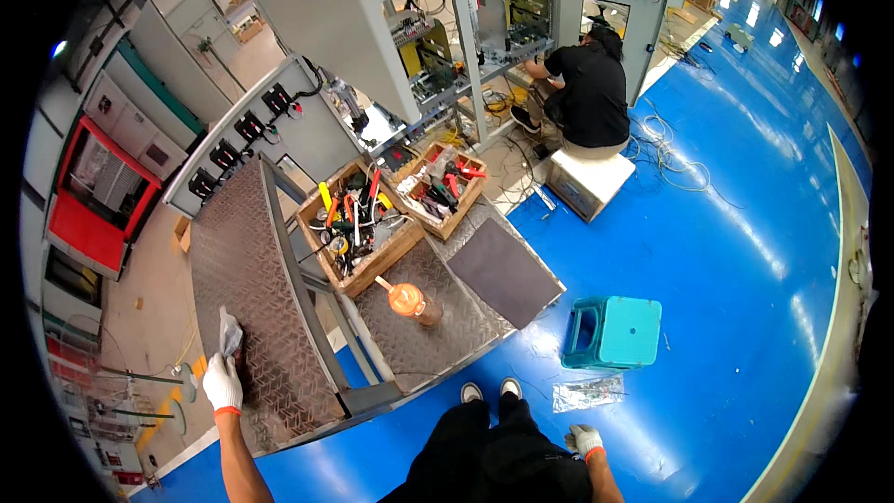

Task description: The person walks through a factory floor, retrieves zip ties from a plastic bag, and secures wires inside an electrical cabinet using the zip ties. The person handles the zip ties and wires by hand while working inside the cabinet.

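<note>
My left hand (223,386), in a white glove with an orange cuff, reaches over the near left part of the raised checkered metal platform (265,317). Its fingers are closed on a crumpled clear plastic bag (229,330); whatever is inside is too unclear to name. At my right side, low above the blue floor, hangs my right hand (584,440), gloved the same way. Its fingers are curled in, and I see nothing in them. An orange-capped bottle (407,300) stands on the lower metal step (447,340) between me and the tool boxes.
Two wooden boxes, a larger one (386,256) and a smaller one (452,219), hold pliers and other tools. Beyond them, a person (593,88) sits at an open cabinet. A dark mat (506,272), a teal stool (630,331), a plastic packet (589,393) and loose cables (659,142) lie rightward.
</note>
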The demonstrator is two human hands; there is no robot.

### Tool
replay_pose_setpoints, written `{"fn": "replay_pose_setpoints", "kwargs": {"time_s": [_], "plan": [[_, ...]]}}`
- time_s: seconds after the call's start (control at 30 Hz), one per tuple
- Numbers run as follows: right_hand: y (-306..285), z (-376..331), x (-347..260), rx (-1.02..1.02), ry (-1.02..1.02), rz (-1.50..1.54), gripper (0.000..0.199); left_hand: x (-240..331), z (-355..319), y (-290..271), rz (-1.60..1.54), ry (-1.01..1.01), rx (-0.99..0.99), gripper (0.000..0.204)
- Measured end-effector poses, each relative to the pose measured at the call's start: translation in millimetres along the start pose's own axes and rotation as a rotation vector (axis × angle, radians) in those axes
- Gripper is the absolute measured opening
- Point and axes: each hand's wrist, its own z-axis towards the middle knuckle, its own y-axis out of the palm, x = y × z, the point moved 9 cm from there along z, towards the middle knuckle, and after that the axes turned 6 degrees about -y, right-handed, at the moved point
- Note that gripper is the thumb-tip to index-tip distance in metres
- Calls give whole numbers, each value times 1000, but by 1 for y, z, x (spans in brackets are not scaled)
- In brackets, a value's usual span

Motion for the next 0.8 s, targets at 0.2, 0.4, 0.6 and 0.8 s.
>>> {"fn": "replay_pose_setpoints", "kwargs": {"time_s": [0.2,0.4,0.6,0.8], "plan": [[-40,22,36,66,13,9,34,36,-57,-43,-112,-18,-85,25],[-43,28,46,24,48,-181,33,-12,-92,-61,-753,-282,-21,28],[13,10,-53,-165,-72,-205,30,9,-148,-48,-2093,-689,-137,28],[231,-211,-304,-925,-649,-629,48,115,-198,-41,-2456,-521,-552,42]]}}
